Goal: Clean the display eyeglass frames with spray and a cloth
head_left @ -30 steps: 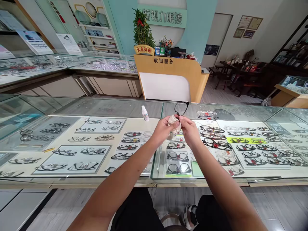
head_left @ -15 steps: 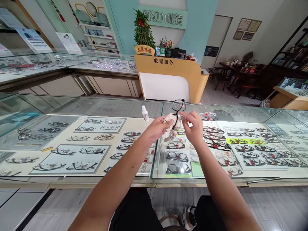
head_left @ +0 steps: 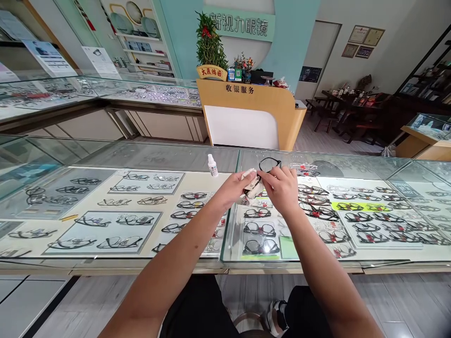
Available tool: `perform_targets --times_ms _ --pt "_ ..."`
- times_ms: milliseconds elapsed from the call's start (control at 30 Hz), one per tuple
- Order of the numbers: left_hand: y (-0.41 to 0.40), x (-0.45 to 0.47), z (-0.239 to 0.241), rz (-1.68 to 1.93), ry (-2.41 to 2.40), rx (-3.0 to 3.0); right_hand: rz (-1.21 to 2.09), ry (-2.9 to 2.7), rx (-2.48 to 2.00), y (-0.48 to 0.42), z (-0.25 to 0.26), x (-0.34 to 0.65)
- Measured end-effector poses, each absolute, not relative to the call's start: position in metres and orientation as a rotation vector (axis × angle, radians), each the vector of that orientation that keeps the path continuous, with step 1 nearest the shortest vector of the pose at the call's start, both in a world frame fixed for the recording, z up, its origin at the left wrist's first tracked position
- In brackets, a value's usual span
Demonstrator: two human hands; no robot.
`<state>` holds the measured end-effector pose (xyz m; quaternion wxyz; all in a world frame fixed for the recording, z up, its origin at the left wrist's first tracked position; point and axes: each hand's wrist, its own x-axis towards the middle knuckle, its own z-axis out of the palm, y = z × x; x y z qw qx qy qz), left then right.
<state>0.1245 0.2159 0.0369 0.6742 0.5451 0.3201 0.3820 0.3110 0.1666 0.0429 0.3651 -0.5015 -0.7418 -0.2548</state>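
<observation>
- My left hand (head_left: pixel 234 188) is closed round a pale cloth (head_left: pixel 251 184), thumb on top. The cloth covers one lens of the black glasses (head_left: pixel 269 164), so I can't see that lens or the bridge.
- My right hand (head_left: pixel 280 188) pinches the glasses at the near edge of the frame. Its fingertips are tucked behind the cloth, so I can't make out the exact grip.
- Only one dark-rimmed lens sticks out above my fingers. The arms of the glasses are hidden behind my hands.
- The glasses are held up over the seam between two glass panels, above the desk (head_left: pixel 158 157) and not resting on it.
- My forearms run out of the bottom of the view, and one shoe (head_left: pixel 278 317) shows between my knees.
- A small white bottle (head_left: pixel 212 165) stands upright on the glass, left of my hands and clear of them.
- The desk is a long glass showcase, with rows of spectacles (head_left: pixel 259 228) on trays under the glass. Reflections blur the far ones.
- Beyond it stands a wooden cashier counter (head_left: pixel 246 115) with a potted plant (head_left: pixel 209 44) on its left end.
- More showcases run along the left, and dark wooden furniture (head_left: pixel 352 108) sits at the right. What lies on the furniture is too small to tell.
</observation>
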Motion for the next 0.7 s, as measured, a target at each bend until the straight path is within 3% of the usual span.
perform_targets --times_ms 267,467,700 --pt "0.227 0.112 0.045 0.814 0.670 1.027 -0.465 -1.859 -1.362 0.167 0.047 0.319" --pt "0.241 0.104 0.049 1.011 0.670 0.839 -0.438 -1.660 -1.344 0.166 0.050 0.326" --pt "0.237 0.105 0.044 1.035 0.612 1.194 0.426 -1.410 -1.233 0.166 0.050 0.318"
